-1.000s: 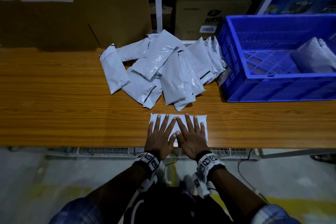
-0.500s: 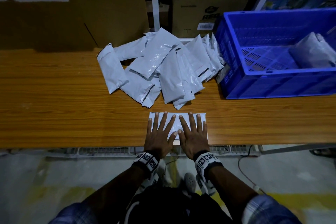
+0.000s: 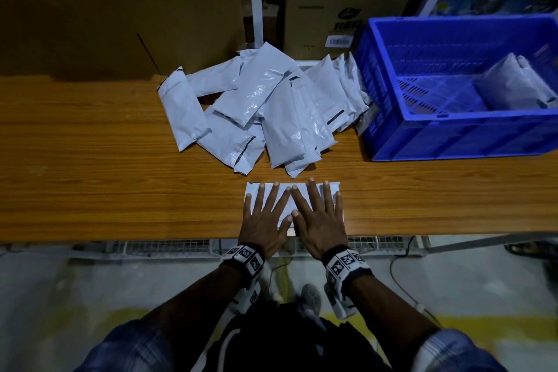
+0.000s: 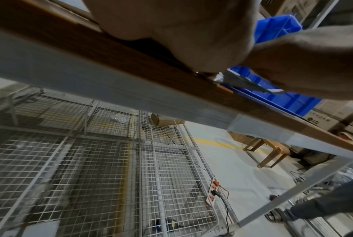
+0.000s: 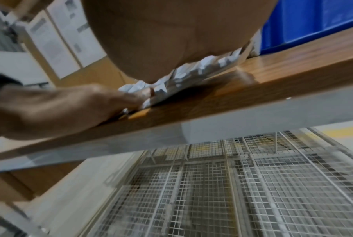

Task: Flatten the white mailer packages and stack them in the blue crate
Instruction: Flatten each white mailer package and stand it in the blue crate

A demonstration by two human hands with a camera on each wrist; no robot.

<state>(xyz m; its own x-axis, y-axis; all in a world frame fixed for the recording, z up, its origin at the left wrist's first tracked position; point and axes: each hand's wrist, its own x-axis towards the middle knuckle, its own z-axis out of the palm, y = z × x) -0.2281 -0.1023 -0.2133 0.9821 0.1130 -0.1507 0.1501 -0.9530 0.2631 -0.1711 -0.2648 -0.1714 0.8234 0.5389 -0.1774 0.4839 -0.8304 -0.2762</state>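
I'm pressing my left hand (image 3: 263, 222) and right hand (image 3: 320, 220), fingers (image 3: 314, 195) spread flat, on the mailer (image 3: 279, 195); box (image 3: 344, 9) behind is reading "RED".

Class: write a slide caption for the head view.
Both hands press one white mailer flat beside the blue crate.

One mailer (image 3: 291, 195) lies at the lower centre of the frame, on the worktop's (image 3: 90, 184) near edge. The pile of mailers (image 3: 262, 109) sits above it at centre. The crate (image 3: 459, 84), upper right, holds packages (image 3: 513, 86).
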